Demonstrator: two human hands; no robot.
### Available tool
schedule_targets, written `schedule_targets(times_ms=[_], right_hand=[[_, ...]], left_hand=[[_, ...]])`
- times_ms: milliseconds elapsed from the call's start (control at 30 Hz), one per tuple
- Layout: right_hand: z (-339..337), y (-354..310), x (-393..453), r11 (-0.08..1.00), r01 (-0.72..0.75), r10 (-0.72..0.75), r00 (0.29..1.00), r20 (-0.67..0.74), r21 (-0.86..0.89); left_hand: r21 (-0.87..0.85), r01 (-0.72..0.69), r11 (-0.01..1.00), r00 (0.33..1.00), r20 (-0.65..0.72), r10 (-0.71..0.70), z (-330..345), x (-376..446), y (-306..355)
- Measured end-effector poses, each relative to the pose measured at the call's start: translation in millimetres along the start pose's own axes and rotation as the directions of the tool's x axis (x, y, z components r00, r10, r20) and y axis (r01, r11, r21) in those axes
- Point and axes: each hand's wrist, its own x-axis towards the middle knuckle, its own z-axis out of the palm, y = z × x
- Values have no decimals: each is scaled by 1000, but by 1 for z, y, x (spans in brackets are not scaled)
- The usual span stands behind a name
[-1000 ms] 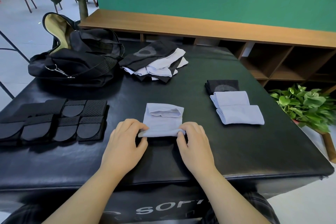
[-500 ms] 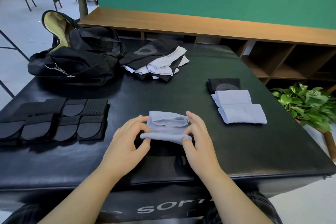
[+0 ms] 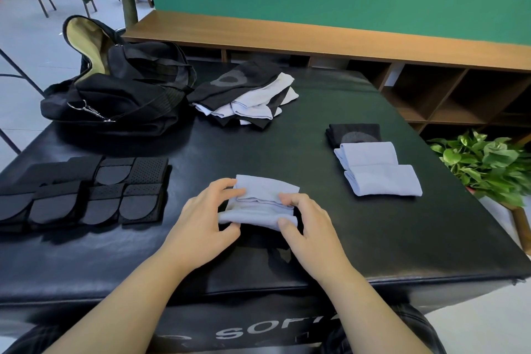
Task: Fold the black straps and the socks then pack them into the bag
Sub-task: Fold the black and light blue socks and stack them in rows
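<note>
Pale blue-grey knit is what both hands are busy with: a light blue-grey sock, partly folded over on itself, sits near the front middle of the black padded leather table. The left hand pinches the sock's left end, fingers curled over the upper fold and thumb tucked under the lower roll. The right hand does the same on the right end, fingertips pressing the upper layer and thumb against the lower roll.

Off to the right, well apart from the hands, there's a neat row of folded socks: two light blue-grey ones with a black one at the far end, each touching its neighbour. Further back in the middle lies a loose pile of black and white unfolded socks. Just left of that pile sits the black fabric duffel bag, its flap up and showing a yellowish lining. The black perforated straps lie folded in rows along the left side of the table.

A green leafy potted plant sits on the floor beyond the table's right edge, with a low wooden shelf unit behind.
</note>
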Motion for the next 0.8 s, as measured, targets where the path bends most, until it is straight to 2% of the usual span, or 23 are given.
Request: schedule_targets(times_ms=[133, 200, 433, 600, 800], right_hand=[[-9, 1, -2, 999, 25, -29, 995, 92, 44], [-11, 2, -2, 999, 35, -39, 995, 92, 41], [-12, -4, -2, 999, -2, 0, 1000, 29, 54], [-9, -3, 2, 990, -105, 107, 994, -9, 91], [1, -7, 11, 974, -185, 204, 966, -156, 132]], left_hand=[[-15, 39, 999, 999, -34, -40, 1, 3, -3], [-23, 51, 998, 998, -46, -52, 2, 3, -5], [-93, 99, 991, 993, -63, -105, 1, 5, -4], [-185, 122, 975, 986, -89, -140, 1, 4, 1], [-212, 240, 947, 947, -163, -276, 8, 12, 3]])
